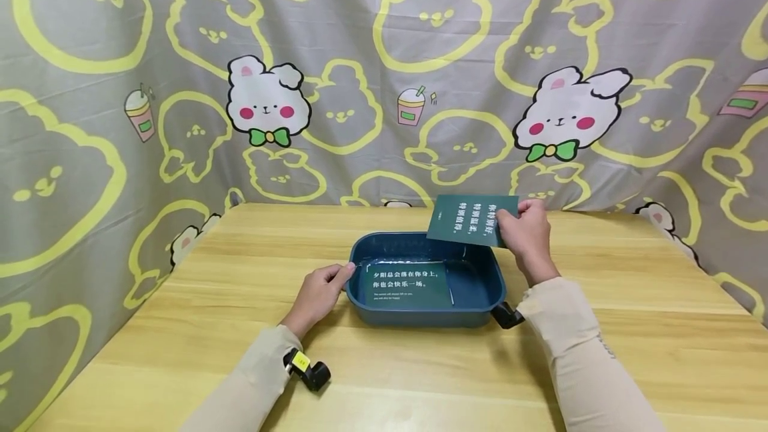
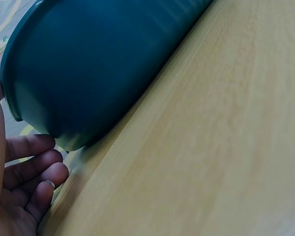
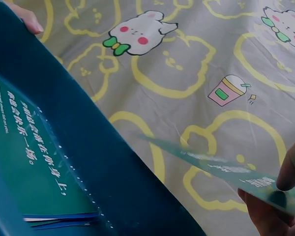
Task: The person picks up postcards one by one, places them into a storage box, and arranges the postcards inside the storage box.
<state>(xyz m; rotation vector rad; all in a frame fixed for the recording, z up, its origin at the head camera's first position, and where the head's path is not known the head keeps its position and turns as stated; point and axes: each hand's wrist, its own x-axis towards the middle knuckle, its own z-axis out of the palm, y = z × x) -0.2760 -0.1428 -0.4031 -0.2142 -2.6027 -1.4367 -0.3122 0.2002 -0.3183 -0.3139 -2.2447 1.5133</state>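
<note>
A dark blue plastic basin [image 1: 420,318] sits on the wooden table. My left hand [image 1: 318,295] grips its left end, thumb at the rim and curled fingers [image 2: 37,147] low against the outside wall. Inside lies a stack of dark green cards [image 1: 402,292] with white printed text, toward the left side. My right hand [image 1: 528,235] pinches another green card [image 1: 465,219] by its right edge, thumb on the printed face. This card is tilted above the basin's back right rim, its text turned sideways in the head view. In the right wrist view the held card [image 3: 226,169] appears nearly edge-on.
The light wooden table [image 1: 390,372] stretches around the basin on all sides. A grey curtain [image 1: 360,32] with yellow outlines and white cartoon bears hangs behind the table and along both sides. A black wrist camera [image 1: 309,371] is strapped over the left sleeve, another [image 1: 507,316] near the right wrist.
</note>
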